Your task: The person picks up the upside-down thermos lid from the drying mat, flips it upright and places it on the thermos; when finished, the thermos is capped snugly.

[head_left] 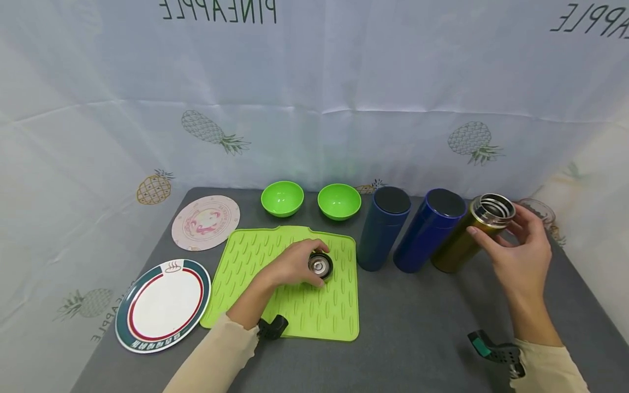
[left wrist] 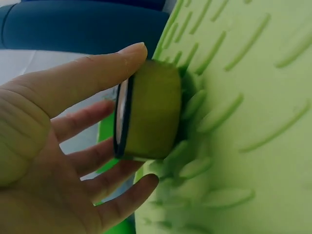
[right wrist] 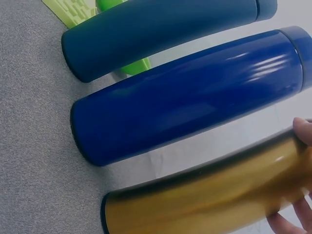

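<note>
On the green ribbed mat, a gold bottle lid sits with its hollow, dark-rimmed side up. My left hand holds it, the thumb along one side and the fingers round the other; some fingertips are hidden behind the lid in the left wrist view. Toward the right, my right hand grips the upper body of a gold thermos bottle. Its steel mouth is uncovered, and its base stands on the table. Beside it are a blue thermos and a dark teal thermos, both capped and upright.
Two green bowls stand behind the mat. A pink-patterned round plate and a white plate with a dark green rim lie at the left. Behind the right hand is a clear glass, partly hidden. A pineapple-print curtain hangs at the back.
</note>
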Demonstrator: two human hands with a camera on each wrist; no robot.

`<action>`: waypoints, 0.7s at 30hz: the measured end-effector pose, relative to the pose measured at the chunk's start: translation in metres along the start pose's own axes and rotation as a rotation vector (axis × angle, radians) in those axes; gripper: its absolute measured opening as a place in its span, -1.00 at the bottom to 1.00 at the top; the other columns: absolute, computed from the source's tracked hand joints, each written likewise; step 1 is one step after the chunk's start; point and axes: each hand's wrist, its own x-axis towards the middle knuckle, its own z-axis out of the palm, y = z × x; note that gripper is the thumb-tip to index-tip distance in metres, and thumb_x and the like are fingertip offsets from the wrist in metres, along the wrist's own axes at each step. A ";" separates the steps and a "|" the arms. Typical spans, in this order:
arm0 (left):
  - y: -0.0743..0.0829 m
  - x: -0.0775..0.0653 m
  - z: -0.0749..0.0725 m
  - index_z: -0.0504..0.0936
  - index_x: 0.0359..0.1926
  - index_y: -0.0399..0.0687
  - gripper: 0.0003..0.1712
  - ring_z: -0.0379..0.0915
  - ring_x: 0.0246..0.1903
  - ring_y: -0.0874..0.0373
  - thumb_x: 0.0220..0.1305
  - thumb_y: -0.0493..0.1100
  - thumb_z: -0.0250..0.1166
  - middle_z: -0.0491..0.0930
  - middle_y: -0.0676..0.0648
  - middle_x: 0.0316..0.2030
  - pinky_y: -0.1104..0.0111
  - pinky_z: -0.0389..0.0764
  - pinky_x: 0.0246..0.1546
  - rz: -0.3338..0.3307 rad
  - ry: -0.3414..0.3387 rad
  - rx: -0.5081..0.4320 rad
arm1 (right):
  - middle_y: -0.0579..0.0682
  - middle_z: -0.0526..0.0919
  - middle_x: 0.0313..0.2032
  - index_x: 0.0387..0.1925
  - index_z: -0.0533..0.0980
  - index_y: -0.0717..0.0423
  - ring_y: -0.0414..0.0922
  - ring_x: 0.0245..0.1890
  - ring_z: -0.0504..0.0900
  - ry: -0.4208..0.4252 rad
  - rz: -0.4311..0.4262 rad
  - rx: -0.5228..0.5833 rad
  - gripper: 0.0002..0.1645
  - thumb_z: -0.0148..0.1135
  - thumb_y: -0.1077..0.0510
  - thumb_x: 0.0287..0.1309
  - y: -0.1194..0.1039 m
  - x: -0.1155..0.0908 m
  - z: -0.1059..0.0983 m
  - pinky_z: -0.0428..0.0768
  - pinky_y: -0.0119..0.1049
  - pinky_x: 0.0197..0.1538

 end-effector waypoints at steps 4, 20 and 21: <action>0.004 0.004 0.005 0.60 0.15 -0.09 -0.25 0.53 0.08 0.02 -0.14 -0.20 0.69 0.63 -0.07 0.10 0.14 0.53 0.12 0.012 0.009 0.079 | -0.46 0.48 0.14 0.39 0.39 -0.16 -0.47 0.09 0.53 -0.003 0.009 -0.007 -0.09 0.58 0.22 0.01 0.001 0.001 -0.001 0.47 -0.82 -0.15; 0.018 -0.003 -0.011 0.60 0.11 -0.05 -0.36 0.50 -0.06 0.07 -0.04 -0.14 0.60 0.61 -0.05 0.02 0.21 0.53 -0.04 0.072 0.038 0.130 | -0.41 0.47 0.20 0.42 0.35 -0.18 -0.44 0.15 0.52 -0.035 0.031 -0.036 -0.08 0.56 0.19 0.04 -0.001 0.002 -0.001 0.49 -0.81 -0.11; 0.020 -0.004 -0.013 0.61 0.15 -0.05 -0.35 0.48 -0.08 0.07 -0.02 -0.15 0.58 0.59 -0.06 0.02 0.21 0.52 -0.07 0.073 0.032 0.128 | -0.42 0.47 0.20 0.42 0.35 -0.18 -0.44 0.15 0.52 -0.035 0.032 -0.041 -0.08 0.56 0.19 0.04 -0.001 0.002 -0.001 0.49 -0.81 -0.11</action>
